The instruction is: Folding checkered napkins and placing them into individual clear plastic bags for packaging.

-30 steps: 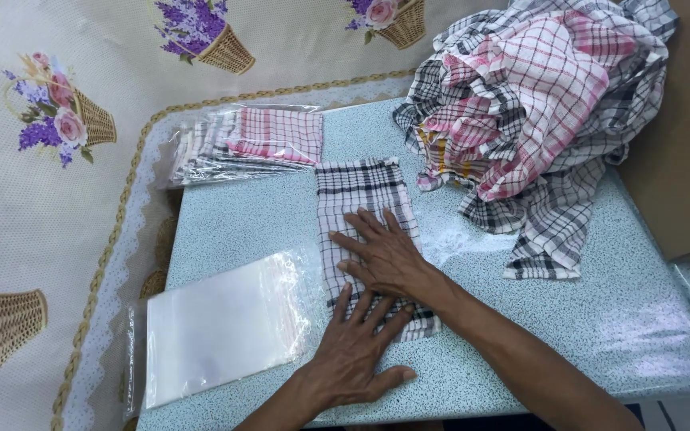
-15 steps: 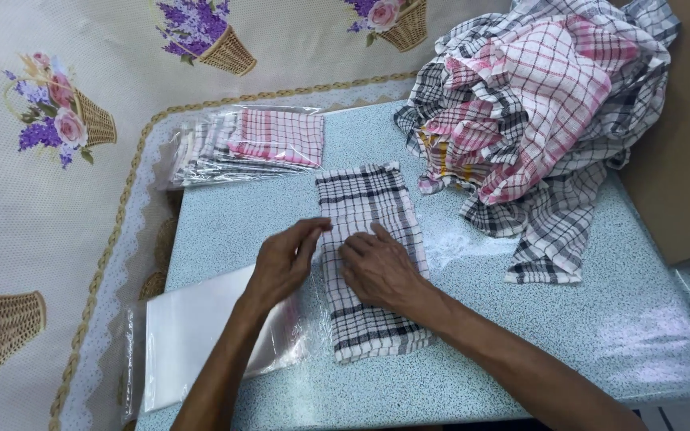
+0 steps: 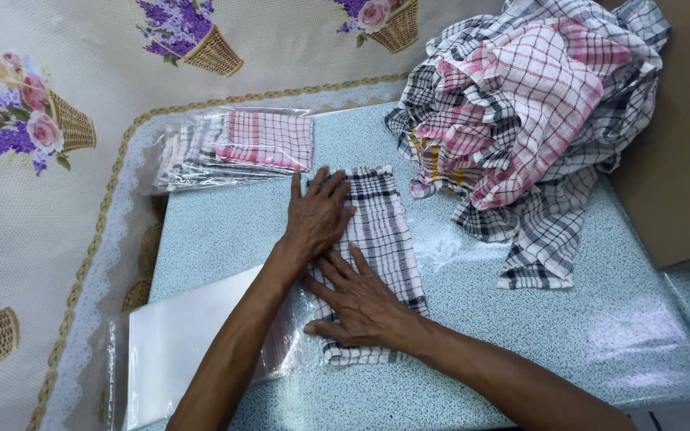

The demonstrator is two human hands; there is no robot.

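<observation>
The light blue speckled table (image 3: 600, 335) carries everything, and it stands on a floral cloth (image 3: 57, 239) with basket pictures. To the upper right of both hands, well apart from them, lies a big loose heap of checked cloths (image 3: 537, 104), pink and black on white. To the upper left of the left hand, near its fingertips, is a stack of packed cloths in clear bags (image 3: 241, 148). Below and to the left of the hands lies a pile of empty clear plastic bags (image 3: 177, 343); the left forearm passes over it.

The folded black and white checked cloth (image 3: 385, 239) is directly under both hands, as a long narrow strip. The left hand (image 3: 317, 215) lies flat and open on its upper left edge, fingers spread, gripping nothing. The right hand (image 3: 365, 307) is also open and flat, pressing on the lower part of the strip, palm down.

Half a second ago the two hands were side by side near the middle of the cloth; now the left one is higher and the right one lower.

The lower part of the cloth is mostly hidden under the right hand. The bag pile is cut off at the bottom edge, and I cannot tell how many bags are in it.
</observation>
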